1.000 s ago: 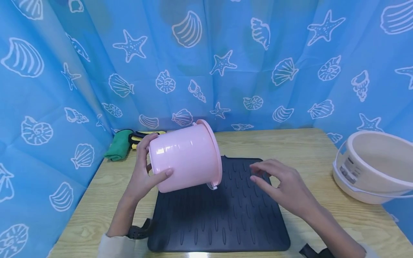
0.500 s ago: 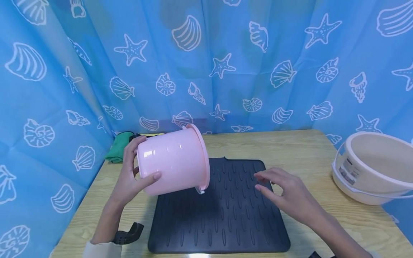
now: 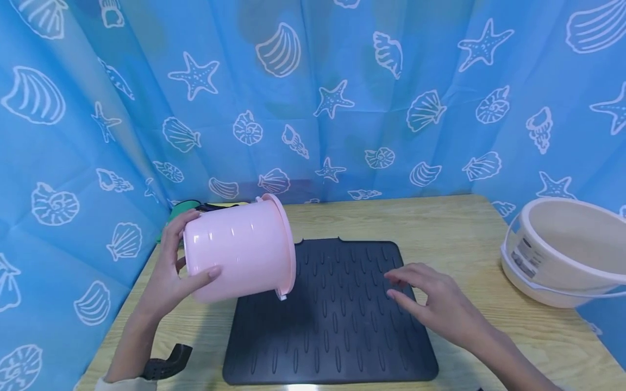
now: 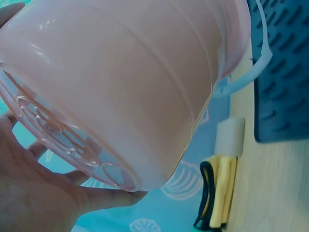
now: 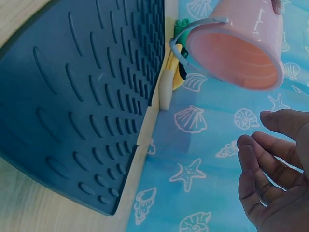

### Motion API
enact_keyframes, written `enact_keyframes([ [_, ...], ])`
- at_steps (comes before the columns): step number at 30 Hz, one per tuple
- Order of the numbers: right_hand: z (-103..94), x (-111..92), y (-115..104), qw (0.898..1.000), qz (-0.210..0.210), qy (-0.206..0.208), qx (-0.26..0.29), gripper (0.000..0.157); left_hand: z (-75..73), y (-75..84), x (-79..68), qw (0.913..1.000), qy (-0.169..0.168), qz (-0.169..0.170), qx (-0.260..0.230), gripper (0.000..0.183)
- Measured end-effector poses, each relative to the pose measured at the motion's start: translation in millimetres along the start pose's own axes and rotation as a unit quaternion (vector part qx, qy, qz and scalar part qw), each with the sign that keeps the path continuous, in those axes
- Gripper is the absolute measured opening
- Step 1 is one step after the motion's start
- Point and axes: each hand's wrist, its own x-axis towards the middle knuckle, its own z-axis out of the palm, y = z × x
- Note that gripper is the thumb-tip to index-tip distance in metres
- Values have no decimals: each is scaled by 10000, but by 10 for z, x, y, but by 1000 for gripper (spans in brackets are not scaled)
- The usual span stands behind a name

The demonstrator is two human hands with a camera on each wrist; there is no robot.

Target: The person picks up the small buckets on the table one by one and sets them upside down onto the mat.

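1. Head: left hand (image 3: 163,279) grips pink bucket (image 3: 242,250) at its base end, thumb on the side wall, fingers around the far side. Bucket is held up on its side, slightly tilted, mouth toward the right, over the left part of black ribbed mat (image 3: 337,331). Mat lies flat on wood-grain table (image 3: 440,217). Right hand (image 3: 437,301) hovers by the mat's right edge, well apart from the bucket; fingers loosely bent, thumb spread off the fingertips. Cream bucket (image 3: 533,255) upright at far right, handle down. Green cloth (image 3: 183,207) at the back left, mostly hidden behind the left hand and pink bucket. Blue seashell-print curtain (image 3: 313,136) behind and to the left.
2. Left wrist: left hand's digits are spread around the pink bucket's ringed base. Pale bail handle (image 4: 263,60) hangs at the mouth end. Yellow-and-black item (image 4: 223,193) and white block (image 4: 230,137) sit on the table; can't identify either.
3. Right wrist: pink bucket's mouth faces this camera, inside visible. Right hand near the curtain side of the view, clear of bucket and mat.
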Motion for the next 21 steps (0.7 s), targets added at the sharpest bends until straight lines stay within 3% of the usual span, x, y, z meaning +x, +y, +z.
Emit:
enact_keyframes([
  [9, 97, -65, 44, 9999, -84, -98, 84, 30, -223, -16, -105, 9997, 38, -16, 232, 105],
  [21, 242, -202, 116, 9992, 155, -368, 97, 28, -486, -30, -147, 9980, 62, -176, 608, 106],
])
